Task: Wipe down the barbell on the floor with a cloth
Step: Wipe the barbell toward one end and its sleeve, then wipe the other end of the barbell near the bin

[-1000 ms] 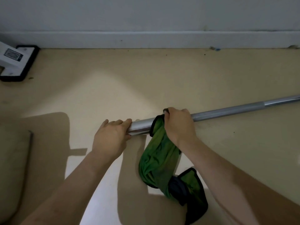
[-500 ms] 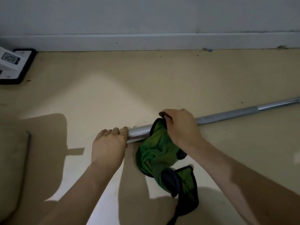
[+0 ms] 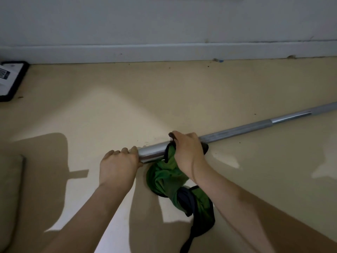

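Your left hand curls over the near end of the barbell, which lies slanting across the tan floor. Just beside it, your right hand grips a green cloth wrapped round the shaft, its loose end trailing toward you.

Long silver-grey metal barbell: plain. Crumpled green fabric cloth: black edging. Smooth beige floor: unpatterned. Flat white board, floor's left edge: black border.
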A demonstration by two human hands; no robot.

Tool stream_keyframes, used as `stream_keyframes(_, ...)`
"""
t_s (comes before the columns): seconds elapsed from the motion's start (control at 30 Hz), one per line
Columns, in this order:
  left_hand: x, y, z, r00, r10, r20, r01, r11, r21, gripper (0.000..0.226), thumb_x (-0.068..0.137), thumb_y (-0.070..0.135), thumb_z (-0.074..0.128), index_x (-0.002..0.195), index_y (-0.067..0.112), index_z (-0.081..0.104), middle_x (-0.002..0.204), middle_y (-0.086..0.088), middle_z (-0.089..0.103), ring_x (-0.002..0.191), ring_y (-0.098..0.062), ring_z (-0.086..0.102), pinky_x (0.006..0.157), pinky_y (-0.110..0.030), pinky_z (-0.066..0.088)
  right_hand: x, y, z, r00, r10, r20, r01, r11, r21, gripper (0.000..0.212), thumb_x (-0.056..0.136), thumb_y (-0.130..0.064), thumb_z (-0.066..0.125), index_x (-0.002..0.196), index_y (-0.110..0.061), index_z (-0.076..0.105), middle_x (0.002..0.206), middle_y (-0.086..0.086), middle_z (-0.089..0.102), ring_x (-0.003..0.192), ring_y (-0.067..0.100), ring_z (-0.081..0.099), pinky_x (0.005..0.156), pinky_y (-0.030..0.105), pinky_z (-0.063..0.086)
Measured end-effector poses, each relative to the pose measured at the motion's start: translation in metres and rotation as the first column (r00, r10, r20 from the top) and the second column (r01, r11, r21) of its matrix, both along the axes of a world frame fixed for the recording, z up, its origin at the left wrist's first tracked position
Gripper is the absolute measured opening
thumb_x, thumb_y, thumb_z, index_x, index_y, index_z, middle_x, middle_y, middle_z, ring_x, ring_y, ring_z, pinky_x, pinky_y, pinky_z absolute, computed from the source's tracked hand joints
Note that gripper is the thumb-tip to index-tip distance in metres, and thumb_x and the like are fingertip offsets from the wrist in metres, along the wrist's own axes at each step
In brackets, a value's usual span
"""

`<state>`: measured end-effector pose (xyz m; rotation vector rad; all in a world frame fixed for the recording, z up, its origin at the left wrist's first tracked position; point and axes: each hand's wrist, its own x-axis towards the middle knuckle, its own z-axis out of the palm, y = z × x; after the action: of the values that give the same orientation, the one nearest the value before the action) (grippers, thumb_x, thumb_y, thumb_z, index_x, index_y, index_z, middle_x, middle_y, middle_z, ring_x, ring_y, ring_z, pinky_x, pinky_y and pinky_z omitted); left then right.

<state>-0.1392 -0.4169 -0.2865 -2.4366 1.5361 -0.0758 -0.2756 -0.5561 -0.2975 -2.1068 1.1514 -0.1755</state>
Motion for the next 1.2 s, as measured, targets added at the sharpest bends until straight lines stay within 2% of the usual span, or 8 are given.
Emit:
stream_keyframes(0.13, 0.006, -0.006, 0.003, 1.0, -0.012, 0.002, 0.012, 1.0, 0.015, 0.027, 0.085, 0.051, 0.057, 0.089, 0.024, 0.055, 0.076, 0.003, 0.064, 0.058, -0.02, 0.053, 0.047, -0.028, 0.015, -0.041, 0.015, 0.005, 0.97, -0.094, 0.223, 0.068, 0.99, 0.121, 0.031, 0.095, -0.028, 0.049, 0.121, -0.016, 0.061, 0.112, 0.012, 0.064, 0.101, 0.026, 0.061, 0.087, 0.025, 0.047)
stream_keyframes(0.23, 0.008, -0.007, 0.004, 0.999, 0.027, -0.025, -0.027, 1.0, -0.007, 0.026, 0.089, 0.049, 0.05, 0.094, 0.024, 0.052, 0.082, 0.003, 0.063, 0.064, -0.021, 0.053, 0.046, -0.029, 0.015, -0.024, -0.012, 0.002, 0.987, -0.088, 0.135, 0.103, 0.988, -0.115, 0.032, 0.099, -0.017, 0.041, 0.125, -0.02, 0.061, 0.105, 0.008, 0.068, 0.098, 0.021, 0.059, 0.084, 0.024, 0.045)
stream_keyframes(0.47, 0.006, -0.011, 0.009, 0.997, 0.064, -0.052, -0.06, 0.995, 0.075, 0.024, 0.089, 0.048, 0.05, 0.096, 0.025, 0.053, 0.085, 0.003, 0.064, 0.071, -0.019, 0.06, 0.055, -0.027, 0.027, -0.029, -0.007, -0.004, 0.973, 0.165, -0.163, -0.171, 0.985, -0.025, 0.042, 0.094, -0.015, 0.052, 0.134, -0.025, 0.05, 0.119, 0.005, 0.052, 0.107, 0.021, 0.049, 0.096, 0.025, 0.039)
stream_keyframes(0.77, 0.005, -0.042, 0.038, 0.972, 0.056, -0.229, -0.005, 0.976, 0.218, 0.023, 0.09, 0.023, 0.043, 0.111, 0.026, 0.054, 0.106, 0.003, 0.058, 0.1, -0.02, 0.053, 0.087, -0.036, 0.041, -0.097, -0.028, 0.109, 1.0, -0.004, -0.016, 0.012, 0.856, 0.517, 0.021, 0.095, -0.017, 0.054, 0.105, -0.009, 0.07, 0.099, 0.012, 0.071, 0.088, 0.022, 0.066, 0.079, 0.025, 0.055)
stream_keyframes(0.83, -0.022, -0.063, 0.076, 0.772, -0.093, -0.629, 0.102, 0.995, -0.022, 0.029, 0.096, 0.034, 0.042, 0.12, 0.026, 0.055, 0.117, 0.007, 0.057, 0.108, -0.017, 0.052, 0.089, -0.029, 0.044, -0.102, -0.046, 0.151, 1.0, -0.001, 0.012, -0.006, 0.802, 0.597, 0.022, 0.096, -0.017, 0.053, 0.107, -0.006, 0.069, 0.101, 0.017, 0.069, 0.088, 0.025, 0.065, 0.082, 0.033, 0.056)
stream_keyframes(0.9, -0.066, -0.075, 0.127, 0.243, -0.158, -0.957, 0.01, 0.987, -0.16, 0.032, 0.097, 0.039, 0.043, 0.121, 0.027, 0.058, 0.117, 0.012, 0.061, 0.106, -0.007, 0.057, 0.077, -0.011, 0.045, -0.106, -0.06, 0.186, 0.998, -0.027, 0.051, -0.011, 0.785, 0.62, 0.022, 0.097, -0.013, 0.049, 0.108, -0.003, 0.066, 0.097, 0.015, 0.068, 0.084, 0.023, 0.065, 0.078, 0.031, 0.057)
stream_keyframes(1.0, -0.115, -0.082, 0.172, -0.23, -0.073, -0.971, -0.037, 0.997, -0.066, 0.036, 0.092, 0.049, 0.046, 0.115, 0.027, 0.062, 0.108, 0.006, 0.07, 0.097, -0.009, 0.066, 0.079, -0.016, 0.051, -0.122, -0.08, 0.227, 0.999, -0.021, 0.037, -0.003, 0.83, 0.558, 0.024, 0.098, -0.015, 0.049, 0.11, -0.004, 0.066, 0.1, 0.014, 0.069, 0.083, 0.022, 0.067, 0.07, 0.029, 0.057)
stream_keyframes(1.2, -0.189, -0.111, 0.205, -0.058, -0.189, -0.98, -0.075, 0.98, -0.184, 0.023, 0.085, 0.038, 0.062, 0.101, 0.022, 0.068, 0.09, 0.0, 0.074, 0.082, -0.016, 0.071, 0.075, -0.031, 0.058, -0.225, -0.134, 0.251, 0.999, 0.015, 0.034, -0.03, 0.884, 0.467, 0.026, 0.096, -0.028, 0.054, 0.103, -0.01, 0.07, 0.095, 0.011, 0.071, 0.081, 0.02, 0.066, 0.071, 0.029, 0.054)
